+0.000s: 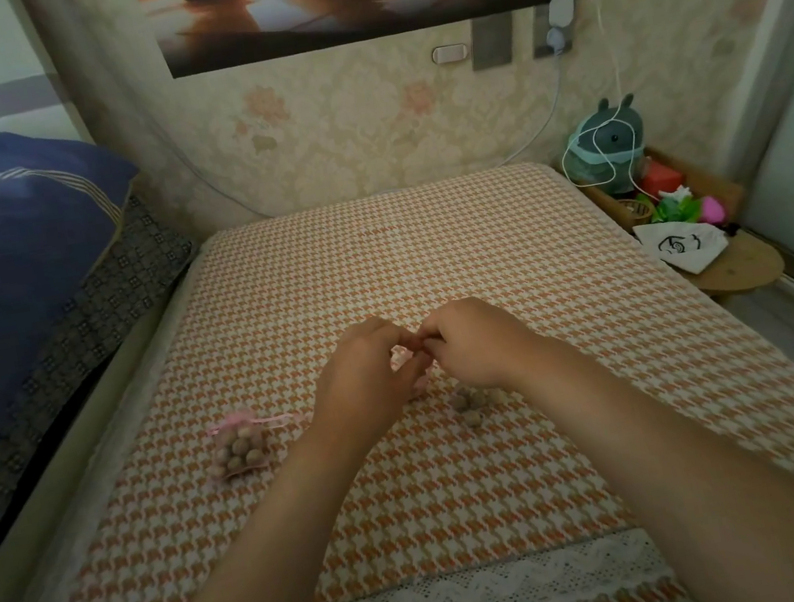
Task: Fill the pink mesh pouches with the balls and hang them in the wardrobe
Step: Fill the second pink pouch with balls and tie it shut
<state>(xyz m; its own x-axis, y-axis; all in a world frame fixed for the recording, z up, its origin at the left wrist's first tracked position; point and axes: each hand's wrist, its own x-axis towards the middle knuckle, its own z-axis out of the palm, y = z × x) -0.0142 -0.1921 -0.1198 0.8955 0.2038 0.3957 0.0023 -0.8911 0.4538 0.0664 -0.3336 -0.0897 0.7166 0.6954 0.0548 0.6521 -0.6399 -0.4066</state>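
- The left grip [370, 372] is a bare hand, broad across the back, with short rounded fingers.
- The right grip [475, 345] is bare too, of the same build.
- The left forearm [269, 555] and right forearm [666, 440] are bare skin, full and smooth, as far as they show.

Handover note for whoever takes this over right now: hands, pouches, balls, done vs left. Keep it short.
Left hand and right hand: both pinch the second pouch between their fingers, low over the bed cover. Its contents are hidden.
Filled pouch: lies on the cover, left of the hands.
Loose balls: on the cover by the right wrist.
Done: one pouch filled.
Left: fill the second pouch with the loose balls, then hang both. The wardrobe is not in view.
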